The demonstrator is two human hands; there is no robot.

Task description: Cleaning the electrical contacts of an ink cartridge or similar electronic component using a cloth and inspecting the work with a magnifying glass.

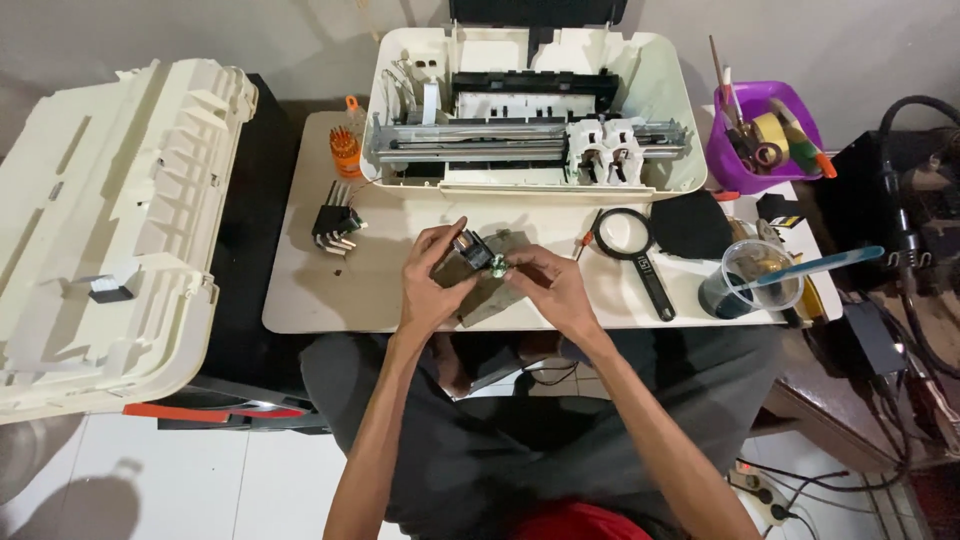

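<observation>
A small black ink cartridge (pixel 473 249) with a greenish end sits near the front edge of the surface (pixel 310 300), over a grey cloth (pixel 495 292). The left hand (pixel 432 280) has its fingers closed around the cartridge's body; the right hand (pixel 548 285) pinches its greenish end. Behind them at the back edge stands an opened white printer (pixel 530 110). A black magnifying glass (pixel 630 245) lies just right of the hands, with a clear cup (pixel 755 280) and purple tool bin (pixel 760 135) toward the right edge. A second black cartridge (pixel 335 228) lies to the left.
</observation>
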